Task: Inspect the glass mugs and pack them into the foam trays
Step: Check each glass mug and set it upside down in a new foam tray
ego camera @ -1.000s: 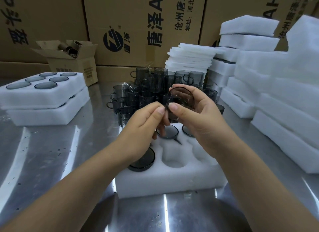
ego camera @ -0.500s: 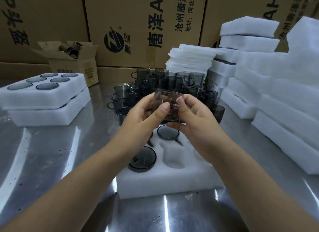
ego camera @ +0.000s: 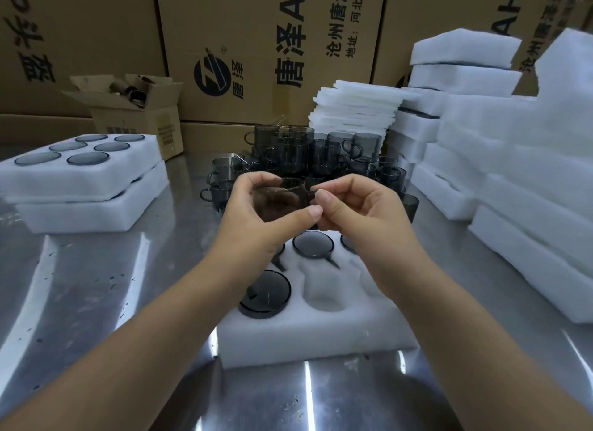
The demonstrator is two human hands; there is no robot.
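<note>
Smoky grey glass mug (ego camera: 279, 199), translucent and cylindrical, is held above the far edge of the foam tray (ego camera: 321, 334). Your left hand (ego camera: 256, 218) cups it, fingers curled over the top, thumb along the near side. Your right hand (ego camera: 359, 212) pinches the mug's right side between thumb and forefinger. Too blurred to tell whether that is the handle.

Tray: soft white foam, rectangular, with round pockets and handle slots. The near-left pocket holds an upturned mug (ego camera: 265, 297), flat dark base up. The far-middle pocket holds a second mug (ego camera: 313, 244).

From the tray:
- 12 o'clock: cluster of loose mugs (ego camera: 308, 154), same grey glass, handles showing.
- 10 o'clock: two stacked foam trays (ego camera: 80, 180), six round bases showing in the top one.
- 1 o'clock: stack of thin foam sheets (ego camera: 353, 109).
- 3 o'clock: thick foam blocks (ego camera: 513, 173).
- 11 o'clock: small open cardboard box (ego camera: 138, 109).

All sit on a glossy, speckled steel table (ego camera: 96, 286). Printed cardboard cartons (ego camera: 272, 45) stand behind.
</note>
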